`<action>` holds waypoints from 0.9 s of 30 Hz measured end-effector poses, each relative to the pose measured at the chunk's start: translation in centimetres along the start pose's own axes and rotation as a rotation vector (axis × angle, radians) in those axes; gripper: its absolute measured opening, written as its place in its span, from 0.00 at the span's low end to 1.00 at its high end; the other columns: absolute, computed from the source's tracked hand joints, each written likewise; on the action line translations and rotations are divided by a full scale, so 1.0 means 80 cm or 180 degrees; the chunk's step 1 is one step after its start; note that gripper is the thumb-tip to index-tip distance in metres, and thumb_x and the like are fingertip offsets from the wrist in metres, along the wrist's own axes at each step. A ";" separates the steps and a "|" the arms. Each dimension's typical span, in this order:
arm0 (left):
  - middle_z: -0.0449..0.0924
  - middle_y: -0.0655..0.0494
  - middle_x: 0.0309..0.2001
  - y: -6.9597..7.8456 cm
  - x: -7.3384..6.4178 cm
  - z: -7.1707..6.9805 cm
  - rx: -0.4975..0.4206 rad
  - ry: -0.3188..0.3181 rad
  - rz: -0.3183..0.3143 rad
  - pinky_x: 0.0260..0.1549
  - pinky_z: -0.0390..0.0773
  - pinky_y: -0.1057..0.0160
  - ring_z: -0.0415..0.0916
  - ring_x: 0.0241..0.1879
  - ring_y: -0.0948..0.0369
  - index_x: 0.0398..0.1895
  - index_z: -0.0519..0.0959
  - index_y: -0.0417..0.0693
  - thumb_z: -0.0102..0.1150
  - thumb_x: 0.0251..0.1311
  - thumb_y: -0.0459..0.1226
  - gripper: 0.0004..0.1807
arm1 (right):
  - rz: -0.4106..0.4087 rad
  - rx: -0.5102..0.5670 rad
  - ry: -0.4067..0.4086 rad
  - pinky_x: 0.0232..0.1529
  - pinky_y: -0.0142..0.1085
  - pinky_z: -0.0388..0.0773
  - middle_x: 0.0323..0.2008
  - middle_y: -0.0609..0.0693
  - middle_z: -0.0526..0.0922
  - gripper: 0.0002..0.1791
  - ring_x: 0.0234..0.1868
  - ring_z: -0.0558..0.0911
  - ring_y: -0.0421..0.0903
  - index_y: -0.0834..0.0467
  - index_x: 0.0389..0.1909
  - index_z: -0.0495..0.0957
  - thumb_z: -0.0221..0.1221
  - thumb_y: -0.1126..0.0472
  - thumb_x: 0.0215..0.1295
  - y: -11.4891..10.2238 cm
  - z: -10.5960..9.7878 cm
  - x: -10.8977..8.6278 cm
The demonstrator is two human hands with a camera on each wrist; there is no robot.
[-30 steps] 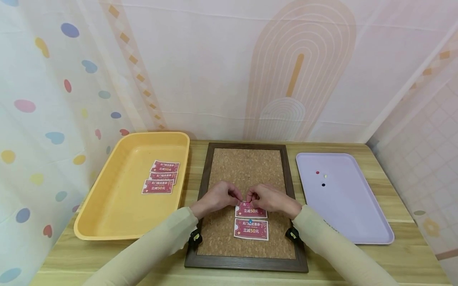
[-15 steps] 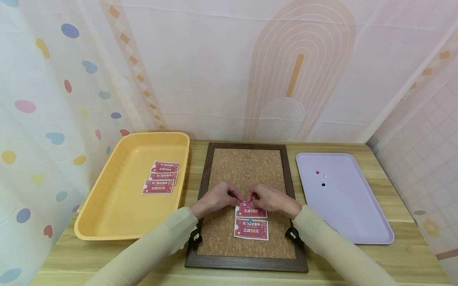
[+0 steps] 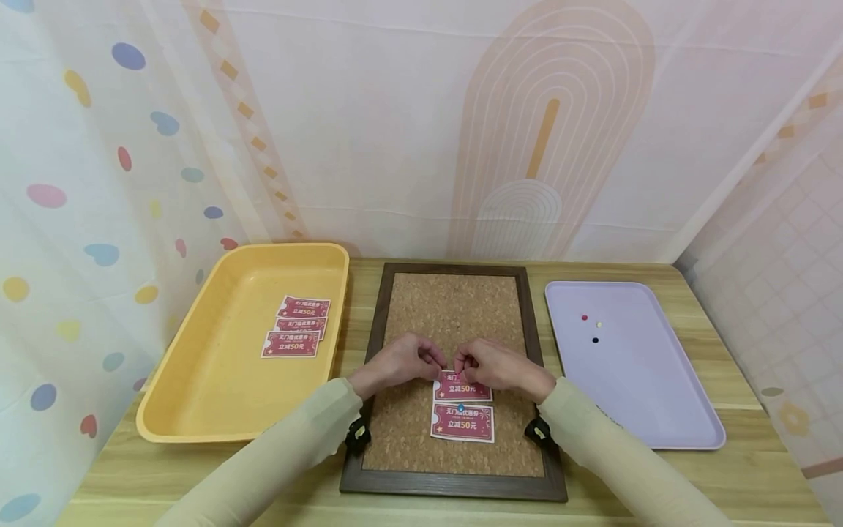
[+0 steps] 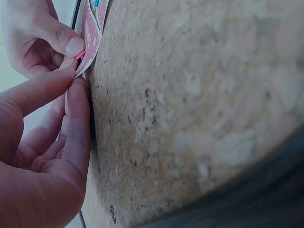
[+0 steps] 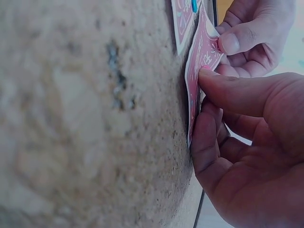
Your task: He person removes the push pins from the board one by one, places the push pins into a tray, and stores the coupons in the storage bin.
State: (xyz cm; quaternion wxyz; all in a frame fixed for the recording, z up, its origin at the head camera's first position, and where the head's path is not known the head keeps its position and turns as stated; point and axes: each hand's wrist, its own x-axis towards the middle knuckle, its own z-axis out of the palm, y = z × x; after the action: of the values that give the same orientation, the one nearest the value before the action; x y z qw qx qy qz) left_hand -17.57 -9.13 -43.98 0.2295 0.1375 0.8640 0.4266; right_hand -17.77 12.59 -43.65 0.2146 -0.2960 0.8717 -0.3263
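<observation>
My left hand [image 3: 407, 358] pinches the top left edge of a red printed coupon [image 3: 464, 390], which lies on a cork board [image 3: 454, 304]. At the coupon's top edge, my right hand [image 3: 498, 364] pinches a pink pushpin [image 4: 80, 55] between thumb and fingers. In the right wrist view the coupon bows slightly up from the cork, with the right thumb on the pin. Just below it lies a second coupon [image 3: 463, 425], with a blue pushpin [image 3: 460, 408] at its top edge. The pink pin's point is hidden.
A yellow tray [image 3: 197, 359] on the left holds several more coupons [image 3: 291, 344], partly overlapping. On the right stands a lilac tray [image 3: 642, 366] with a red pin [image 3: 584, 318], a pale yellow pin [image 3: 598, 324] and a black pin [image 3: 596, 340]. A dark frame [image 3: 454, 484] borders the cork.
</observation>
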 end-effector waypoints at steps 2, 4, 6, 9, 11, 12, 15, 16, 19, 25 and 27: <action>0.86 0.58 0.32 -0.001 0.001 0.000 0.0010 -0.0010 -0.0002 0.36 0.76 0.64 0.78 0.34 0.62 0.39 0.88 0.44 0.73 0.56 0.31 0.07 | 0.0005 0.0032 -0.0010 0.26 0.31 0.67 0.23 0.42 0.75 0.08 0.22 0.72 0.37 0.56 0.31 0.80 0.62 0.71 0.68 0.000 0.000 0.000; 0.86 0.59 0.32 -0.001 0.001 -0.001 0.0014 -0.0022 -0.0004 0.35 0.75 0.64 0.78 0.34 0.62 0.38 0.88 0.44 0.73 0.55 0.31 0.07 | -0.0001 0.0038 -0.0011 0.26 0.31 0.67 0.23 0.42 0.75 0.09 0.22 0.72 0.37 0.56 0.31 0.80 0.62 0.71 0.68 0.000 0.001 0.000; 0.86 0.59 0.32 -0.001 0.001 -0.001 0.0013 -0.0027 0.0001 0.35 0.75 0.65 0.78 0.33 0.62 0.38 0.88 0.44 0.73 0.55 0.31 0.07 | -0.0008 0.0036 -0.0012 0.26 0.31 0.67 0.23 0.42 0.75 0.08 0.22 0.72 0.37 0.56 0.31 0.80 0.62 0.71 0.68 0.000 0.000 0.000; 0.86 0.59 0.32 -0.001 0.001 -0.001 0.0015 -0.0020 0.0027 0.34 0.75 0.64 0.78 0.33 0.62 0.37 0.88 0.44 0.74 0.54 0.31 0.07 | -0.0005 0.0021 -0.0011 0.26 0.31 0.67 0.23 0.42 0.75 0.09 0.22 0.72 0.37 0.56 0.31 0.80 0.62 0.71 0.69 -0.001 0.001 -0.001; 0.86 0.59 0.32 -0.001 0.001 0.000 0.0026 -0.0001 0.0038 0.34 0.75 0.64 0.77 0.33 0.62 0.37 0.88 0.45 0.74 0.54 0.32 0.07 | 0.0003 0.0020 -0.0007 0.27 0.31 0.67 0.24 0.42 0.75 0.09 0.23 0.72 0.37 0.56 0.31 0.80 0.62 0.71 0.69 -0.002 0.000 -0.001; 0.86 0.59 0.32 0.000 0.000 0.000 0.0034 0.0011 0.0042 0.35 0.75 0.64 0.77 0.33 0.63 0.37 0.88 0.45 0.74 0.54 0.32 0.07 | 0.0012 0.0025 -0.0005 0.27 0.31 0.67 0.24 0.42 0.76 0.09 0.23 0.72 0.37 0.56 0.31 0.80 0.62 0.71 0.69 -0.002 0.000 -0.001; 0.86 0.60 0.31 0.001 -0.001 0.000 0.0046 0.0032 0.0032 0.35 0.74 0.64 0.77 0.33 0.63 0.36 0.88 0.46 0.74 0.54 0.33 0.07 | 0.0034 0.0054 -0.0006 0.27 0.31 0.68 0.25 0.43 0.76 0.08 0.23 0.72 0.37 0.56 0.31 0.80 0.62 0.71 0.69 -0.002 0.000 -0.001; 0.86 0.60 0.31 0.002 -0.001 0.000 0.0051 0.0036 0.0034 0.36 0.74 0.64 0.77 0.33 0.63 0.36 0.89 0.46 0.74 0.54 0.33 0.07 | 0.0039 0.0069 -0.0006 0.27 0.31 0.68 0.25 0.43 0.76 0.08 0.24 0.72 0.37 0.56 0.32 0.80 0.62 0.71 0.69 -0.002 0.000 -0.001; 0.86 0.60 0.31 0.002 -0.002 0.001 0.0060 0.0035 0.0054 0.36 0.74 0.64 0.77 0.33 0.63 0.36 0.89 0.45 0.74 0.54 0.33 0.07 | 0.0052 0.0093 -0.0011 0.28 0.32 0.69 0.26 0.43 0.78 0.06 0.25 0.73 0.37 0.57 0.33 0.81 0.63 0.70 0.70 -0.001 0.000 -0.001; 0.87 0.60 0.32 0.001 -0.002 0.001 0.0051 0.0025 0.0062 0.35 0.74 0.64 0.77 0.33 0.63 0.36 0.89 0.45 0.73 0.54 0.32 0.06 | 0.0059 0.0084 0.0011 0.29 0.32 0.71 0.26 0.43 0.78 0.05 0.25 0.74 0.38 0.57 0.34 0.82 0.64 0.68 0.70 -0.002 0.001 -0.001; 0.87 0.60 0.32 0.000 -0.001 0.001 0.0046 0.0022 0.0056 0.35 0.74 0.64 0.77 0.33 0.63 0.36 0.89 0.46 0.73 0.55 0.32 0.06 | 0.0060 0.0078 0.0023 0.29 0.32 0.70 0.26 0.43 0.78 0.06 0.25 0.74 0.38 0.56 0.33 0.81 0.64 0.68 0.70 -0.002 0.001 -0.001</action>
State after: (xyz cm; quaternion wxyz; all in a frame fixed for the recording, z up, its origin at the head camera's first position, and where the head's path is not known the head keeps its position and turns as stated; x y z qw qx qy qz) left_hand -17.45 -9.10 -43.97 0.2217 0.1453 0.8666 0.4229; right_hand -17.59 12.55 -43.59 0.2181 -0.2838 0.8712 -0.3360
